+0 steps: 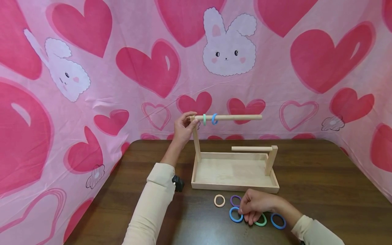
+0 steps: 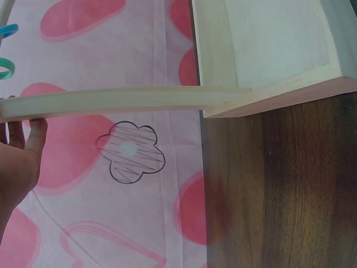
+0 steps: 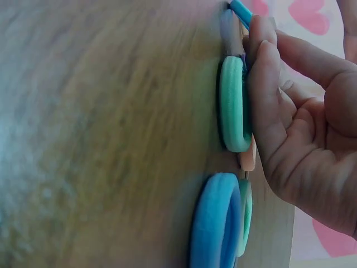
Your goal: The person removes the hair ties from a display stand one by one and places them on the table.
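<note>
My left hand [image 1: 183, 129] grips the top of the tall post [image 1: 196, 144] of a wooden rack, where a long rod [image 1: 240, 117] runs off to the right. On that rod hang a mint-green ring [image 1: 204, 119] and a blue ring [image 1: 214, 119]. Low over the table, my right hand [image 1: 257, 203] pinches the edge of a light blue ring [image 1: 236, 215] between thumb and fingers; its pinched edge [image 3: 241, 13] shows in the right wrist view. Beneath this hand lies a green ring [image 1: 261, 219], partly covered. A purple ring [image 1: 235, 200] lies just behind the light blue one.
The rack's shallow tray [image 1: 234, 188] stands on the dark wooden table [image 1: 315, 177]. A short post [image 1: 271, 160] at its right end carries a shorter rod [image 1: 251, 148] pointing left. A beige ring [image 1: 219, 200] and a darker blue ring [image 1: 278, 221] lie in front.
</note>
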Action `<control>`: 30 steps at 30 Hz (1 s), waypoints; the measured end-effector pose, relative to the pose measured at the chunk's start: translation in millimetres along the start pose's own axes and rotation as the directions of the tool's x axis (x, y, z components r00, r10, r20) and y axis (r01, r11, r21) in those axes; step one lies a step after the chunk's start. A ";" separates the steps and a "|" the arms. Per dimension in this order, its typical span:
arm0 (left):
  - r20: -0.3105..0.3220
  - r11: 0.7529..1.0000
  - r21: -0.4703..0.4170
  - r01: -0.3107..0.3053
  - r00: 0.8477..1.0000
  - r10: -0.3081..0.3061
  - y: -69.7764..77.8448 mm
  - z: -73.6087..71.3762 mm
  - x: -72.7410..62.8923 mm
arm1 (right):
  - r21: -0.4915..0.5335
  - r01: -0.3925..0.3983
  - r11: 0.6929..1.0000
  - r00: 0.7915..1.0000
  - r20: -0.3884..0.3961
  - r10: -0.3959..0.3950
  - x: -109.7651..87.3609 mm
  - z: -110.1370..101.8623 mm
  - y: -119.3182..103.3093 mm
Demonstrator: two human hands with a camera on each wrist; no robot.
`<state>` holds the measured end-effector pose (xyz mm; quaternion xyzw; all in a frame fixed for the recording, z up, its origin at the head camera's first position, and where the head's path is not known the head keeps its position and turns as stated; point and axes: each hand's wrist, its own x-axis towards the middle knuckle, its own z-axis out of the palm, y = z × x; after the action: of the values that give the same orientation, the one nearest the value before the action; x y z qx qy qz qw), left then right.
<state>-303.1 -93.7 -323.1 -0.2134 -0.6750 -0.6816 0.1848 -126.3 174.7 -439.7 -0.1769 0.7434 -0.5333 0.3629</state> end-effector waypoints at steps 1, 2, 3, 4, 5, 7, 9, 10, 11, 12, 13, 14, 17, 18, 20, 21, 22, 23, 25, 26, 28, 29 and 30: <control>0.000 1.000 0.000 0.000 1.000 0.000 -0.2 -0.1 0.1 | -0.006 0.000 1.000 1.000 -0.003 0.000 0.1 0.8 -0.5; 0.000 1.000 0.000 -0.001 1.000 0.001 -0.4 -0.2 0.1 | -0.009 0.000 1.000 1.000 -0.005 0.000 0.0 1.5 -1.0; -0.001 1.000 0.001 -0.001 1.000 0.001 -0.5 -0.3 0.0 | -0.015 0.003 1.000 1.000 -0.006 -0.003 0.0 2.4 -1.6; -0.001 1.000 0.002 -0.001 1.000 0.001 -0.6 -0.5 -0.1 | -0.022 0.007 1.000 1.000 -0.006 -0.007 -0.1 3.2 -2.3; 0.000 1.000 0.003 -0.002 1.000 0.002 -0.6 -0.7 -0.3 | -0.030 0.009 1.000 1.000 -0.007 -0.009 -0.1 4.0 -2.7; 0.001 1.000 0.004 -0.004 1.000 0.004 -0.1 -0.9 -0.7 | -0.045 0.014 0.999 1.000 -0.009 -0.014 -0.4 5.3 -3.9; 0.002 1.000 0.001 -0.005 1.000 0.005 0.7 -1.0 -1.3 | -0.061 0.019 0.998 1.000 -0.013 -0.020 -0.7 6.0 -4.8; 0.003 1.000 0.001 -0.005 1.000 0.005 1.2 -1.1 -1.6 | -0.067 0.021 0.998 1.000 -0.015 -0.022 -1.0 6.2 -5.2; 0.003 1.000 0.002 -0.005 1.000 0.005 1.6 -1.1 -1.8 | -0.074 0.022 0.997 1.000 -0.018 -0.023 -1.2 6.1 -5.4; 0.004 1.000 0.003 -0.004 1.000 0.004 1.5 -1.1 -1.7 | -0.080 0.025 0.996 0.999 -0.020 -0.027 -1.5 5.9 -5.8; 0.005 1.000 0.004 -0.003 1.000 0.003 1.4 -1.1 -1.4 | -0.087 0.029 0.996 0.999 -0.023 -0.031 -1.8 5.4 -6.2; 0.005 1.000 0.005 -0.001 1.000 0.001 1.6 -1.0 -1.4 | -0.094 0.035 0.995 0.999 -0.026 -0.037 -2.1 4.8 -6.5; 0.002 1.000 0.013 0.003 1.000 -0.003 0.8 -0.6 -0.8 | -0.120 0.057 0.991 0.998 -0.033 -0.062 -2.7 3.0 -7.5; 0.001 1.000 0.014 0.004 1.000 -0.004 0.4 -0.6 -0.5 | -0.127 0.066 0.990 0.997 -0.037 -0.071 -2.7 2.2 -7.8; -0.004 1.000 0.014 0.005 1.000 -0.005 0.4 -0.3 -0.8 | -0.133 0.084 0.988 0.995 -0.047 -0.091 -2.7 0.8 -9.4; -0.005 1.000 0.013 0.006 1.000 -0.006 0.1 -0.2 -0.7 | -0.133 0.096 0.987 0.993 -0.053 -0.103 -2.8 -0.2 -10.4; -0.007 1.000 0.012 0.005 1.000 -0.005 0.1 -0.1 -0.7 | -0.131 0.108 0.985 0.991 -0.060 -0.117 -3.0 -1.4 -11.8; -0.009 1.000 0.011 0.005 1.000 -0.005 0.3 0.0 -0.7 | -0.130 0.122 0.984 0.989 -0.069 -0.132 -3.2 -3.0 -13.3; -0.010 1.000 0.007 0.006 1.000 -0.006 0.8 0.3 -1.1 | -0.132 0.154 0.979 0.982 -0.088 -0.166 -3.1 -6.2 -16.9; -0.011 1.000 0.006 0.006 1.000 -0.006 1.2 0.4 -1.2 | -0.135 0.176 0.975 0.977 -0.097 -0.189 -3.2 -8.0 -19.0; -0.012 1.000 0.007 0.006 1.000 -0.005 1.8 0.5 -1.6 | -0.146 0.218 0.965 0.965 -0.114 -0.236 -3.1 -11.3 -23.4; -0.012 1.000 0.008 0.005 1.000 -0.005 2.1 0.5 -1.7 | -0.154 0.237 0.959 0.958 -0.125 -0.256 -3.0 -13.0 -25.7; -0.012 1.000 0.009 0.006 1.000 -0.006 2.3 0.5 -1.8 | -0.158 0.255 0.954 0.952 -0.133 -0.277 -2.8 -14.5 -28.1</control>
<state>-300.3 -93.3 -322.1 -0.2065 -0.6775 -0.6805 0.1877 -138.5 175.8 -410.4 -0.2588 0.7739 -0.5362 0.2158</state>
